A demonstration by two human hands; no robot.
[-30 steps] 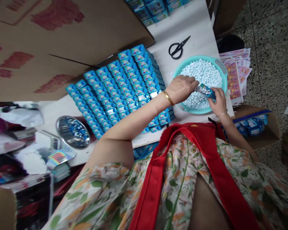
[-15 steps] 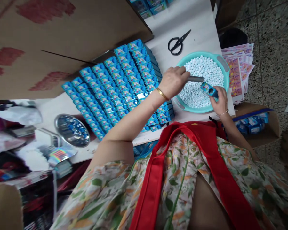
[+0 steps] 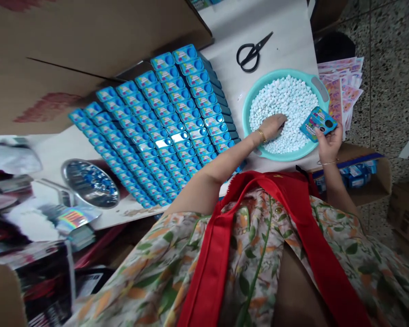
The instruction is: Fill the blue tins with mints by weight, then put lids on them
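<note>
My left hand (image 3: pixel 271 126) rests low in the teal bowl (image 3: pixel 250 93), on the heap of small white candies (image 3: pixel 288 102). Its fingers are curled down into them, and what they hold is hidden. My right hand (image 3: pixel 328 141) is at the bowl's near right rim and grips a small blue tin (image 3: pixel 318 123) from below. The tin is raised with its printed face toward me. A gold bangle sits on my left wrist.
Several rows of matching blue tins (image 3: pixel 163 122) cover the white table left of the bowl. Black scissors (image 3: pixel 250 53) lie beyond the bowl. A metal dish (image 3: pixel 90 183), cardboard sheets (image 3: pixel 88 41), pink printed sheets (image 3: pixel 342 88) and a carton of tins (image 3: pixel 359 175) surround the table.
My left hand dropped from above the bowl into the candies, and the grey piece it held is out of sight. My right hand lifted the tin and turned its face up.
</note>
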